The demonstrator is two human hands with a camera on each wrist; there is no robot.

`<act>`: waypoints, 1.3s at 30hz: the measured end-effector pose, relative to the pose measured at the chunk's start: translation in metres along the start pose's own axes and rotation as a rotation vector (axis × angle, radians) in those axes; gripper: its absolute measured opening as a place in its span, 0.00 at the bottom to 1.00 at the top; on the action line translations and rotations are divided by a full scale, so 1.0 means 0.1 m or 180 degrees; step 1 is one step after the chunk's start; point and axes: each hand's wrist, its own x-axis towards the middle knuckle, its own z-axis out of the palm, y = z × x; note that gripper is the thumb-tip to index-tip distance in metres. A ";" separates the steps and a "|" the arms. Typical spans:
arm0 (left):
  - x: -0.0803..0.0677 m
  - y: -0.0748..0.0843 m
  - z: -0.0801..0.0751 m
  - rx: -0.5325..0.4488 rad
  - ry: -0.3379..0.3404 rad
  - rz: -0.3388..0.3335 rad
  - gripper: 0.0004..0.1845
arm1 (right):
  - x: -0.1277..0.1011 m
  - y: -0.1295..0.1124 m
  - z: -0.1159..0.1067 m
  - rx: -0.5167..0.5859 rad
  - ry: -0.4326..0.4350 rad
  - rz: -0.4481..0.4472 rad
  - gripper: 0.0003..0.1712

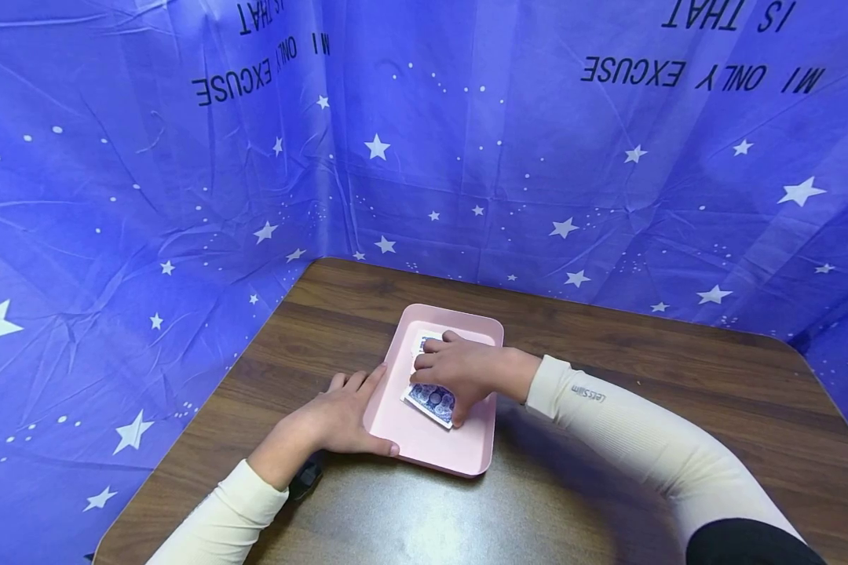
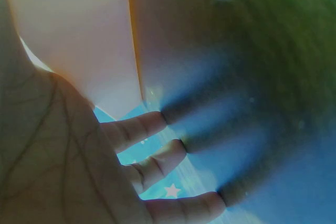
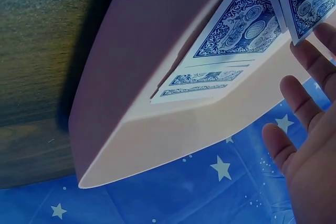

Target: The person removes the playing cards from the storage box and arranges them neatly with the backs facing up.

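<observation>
Left hand (image 1: 342, 416), spread, braces tray (image 1: 459, 446); right hand (image 1: 459, 369) pinches cards (image 1: 433, 399), probably mid-pickup; lifting next likely wants a snug grip.

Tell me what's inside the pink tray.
Blue-backed cards lie inside the pink tray; the right hand grips more cards. Card faces and whatever lies beneath are covered.

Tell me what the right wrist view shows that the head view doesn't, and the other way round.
Only the right wrist view shows the palm side of the right fingers. Only the head view shows the left hand, both cream sleeves and the black lettering. Both show the right hand, pink tray, blue-backed cards, wooden table and starry curtain.
</observation>
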 end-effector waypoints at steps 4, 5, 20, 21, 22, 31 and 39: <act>0.00 0.00 0.00 0.0003 -0.0014 -0.0012 0.72 | -0.03 0.00 0.00 -0.0002 -0.0029 0.0070 0.55; 0.00 0.01 -0.01 0.0004 -0.0020 -0.0018 0.72 | -0.03 0.00 0.00 0.0009 -0.0039 0.0089 0.55; 0.01 0.01 -0.01 0.0031 -0.0021 -0.0005 0.72 | -0.23 0.04 -0.06 0.0223 0.0147 0.0319 0.53; 0.01 0.01 -0.01 0.0030 -0.0023 -0.0006 0.72 | -0.24 0.05 -0.05 0.0216 0.0159 0.0331 0.53; 0.01 0.01 -0.01 0.0027 -0.0023 -0.0006 0.72 | -0.26 0.05 -0.05 0.0216 0.0179 0.0342 0.53; 0.03 -0.01 0.02 0.0029 -0.0030 -0.0021 0.72 | -0.40 0.11 -0.05 0.0159 0.0291 0.0549 0.52; 0.02 -0.01 0.04 0.0016 -0.0020 -0.0024 0.72 | -0.53 0.20 -0.01 0.0413 0.0374 0.0727 0.53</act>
